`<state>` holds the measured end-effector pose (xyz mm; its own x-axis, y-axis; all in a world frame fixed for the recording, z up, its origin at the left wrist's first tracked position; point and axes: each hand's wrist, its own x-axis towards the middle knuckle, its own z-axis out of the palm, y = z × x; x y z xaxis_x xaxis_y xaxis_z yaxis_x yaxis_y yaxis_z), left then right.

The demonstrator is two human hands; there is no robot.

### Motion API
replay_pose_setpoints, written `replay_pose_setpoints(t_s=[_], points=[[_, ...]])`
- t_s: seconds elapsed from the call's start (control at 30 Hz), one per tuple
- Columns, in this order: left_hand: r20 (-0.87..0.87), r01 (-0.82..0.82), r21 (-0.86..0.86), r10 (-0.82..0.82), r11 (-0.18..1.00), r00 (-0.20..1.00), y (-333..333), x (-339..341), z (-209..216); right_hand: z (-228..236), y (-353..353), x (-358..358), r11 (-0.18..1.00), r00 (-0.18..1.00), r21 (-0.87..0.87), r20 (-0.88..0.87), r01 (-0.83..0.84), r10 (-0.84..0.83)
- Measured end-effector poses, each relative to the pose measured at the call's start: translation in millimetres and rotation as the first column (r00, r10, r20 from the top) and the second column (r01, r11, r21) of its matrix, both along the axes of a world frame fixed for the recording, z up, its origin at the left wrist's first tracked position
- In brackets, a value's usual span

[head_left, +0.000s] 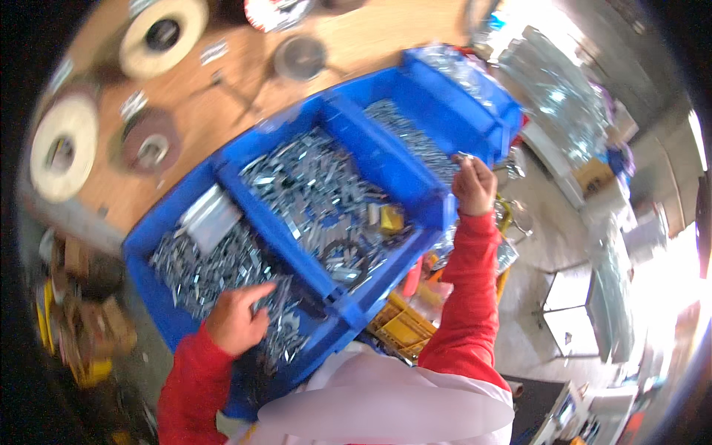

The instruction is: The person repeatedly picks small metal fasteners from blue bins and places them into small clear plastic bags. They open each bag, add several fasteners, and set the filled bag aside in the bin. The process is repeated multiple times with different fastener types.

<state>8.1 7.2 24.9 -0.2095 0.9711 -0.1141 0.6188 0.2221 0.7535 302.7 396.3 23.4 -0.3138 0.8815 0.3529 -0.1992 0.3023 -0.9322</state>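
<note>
My left hand (239,319) hovers over the left blue bin (152,278), its index finger stretched out and thumb apart, with nothing seen in it. Below it lie many small shiny metal pieces (222,259), and a clear plastic packet (211,219) rests on them. Closed in a pinch, my right hand (475,185) is raised at the right bin's near edge, with a small shiny metal piece (464,156) at the fingertips; its exact shape is blurred. The middle bin (278,222) holds more flat metal pieces (315,185) and a yellow block (391,219).
Beyond the bins stands a wooden table (245,44) with a cream wheel (163,37) and a brown wheel (150,141). A yellow crate (404,326) sits below the bins. Plastic-wrapped goods (552,89) are at the far right, and cardboard boxes (100,326) at the left.
</note>
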Motion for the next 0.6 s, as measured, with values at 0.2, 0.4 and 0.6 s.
replay_pose_setpoints(t_s=[0.2,0.4,0.6], points=[[-0.093,0.017,0.284,0.010,0.959,0.996,-1.2,-0.5,-16.5,9.6,-160.2,-83.5,0.889,0.870,0.099,0.281,-0.446,0.405],[-0.034,0.000,0.191,0.006,0.982,0.999,-2.8,-2.7,-14.6,15.9,-227.6,-134.9,0.729,0.639,0.108,0.577,-0.676,0.508],[-0.064,0.029,0.247,-0.014,0.969,0.998,-5.9,-2.5,-10.4,28.0,-246.2,-151.5,0.834,0.788,-0.060,0.295,-0.549,0.540]])
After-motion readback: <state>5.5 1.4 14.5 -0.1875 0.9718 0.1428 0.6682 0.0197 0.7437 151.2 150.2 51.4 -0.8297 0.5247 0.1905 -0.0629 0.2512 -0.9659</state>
